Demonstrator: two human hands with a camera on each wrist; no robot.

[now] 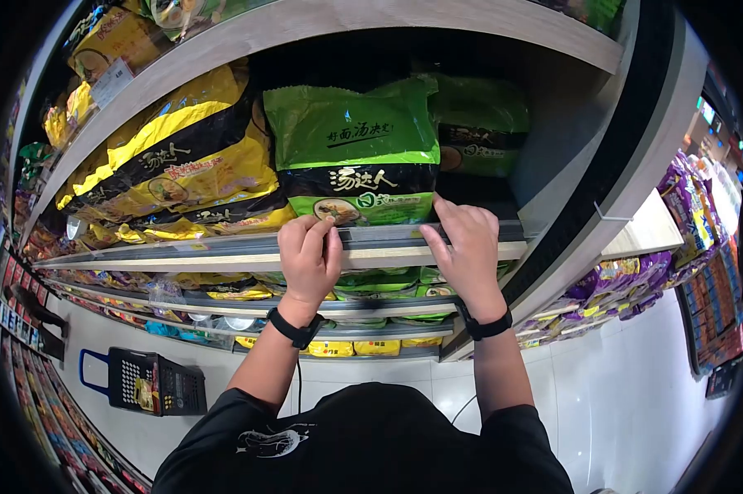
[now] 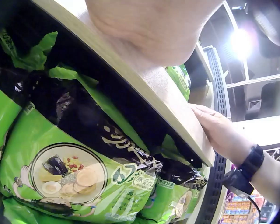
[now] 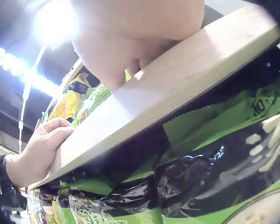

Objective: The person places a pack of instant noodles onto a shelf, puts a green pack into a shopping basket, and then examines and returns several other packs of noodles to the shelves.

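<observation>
A large green and black bag of instant noodles [image 1: 353, 156] stands on the shelf in the head view, its front towards me. At its lower left corner is my left hand [image 1: 307, 257], the bent fingers resting over the shelf edge against the bag. My right hand [image 1: 468, 245] rests at the lower right corner, index finger by the bag's side and thumb along the shelf edge [image 1: 388, 258]. Seen from the right wrist, the left hand [image 3: 43, 148] lies over the wooden board. In the left wrist view the right hand [image 2: 219, 133] lies against the board's end.
Yellow noodle bags [image 1: 174, 156] crowd the left of this shelf; another green bag [image 1: 480, 128] sits behind to the right. Lower shelves hold more green bags [image 2: 79, 182]. An upright post [image 1: 585, 222] borders the right. A black shopping basket [image 1: 156, 383] stands on the floor.
</observation>
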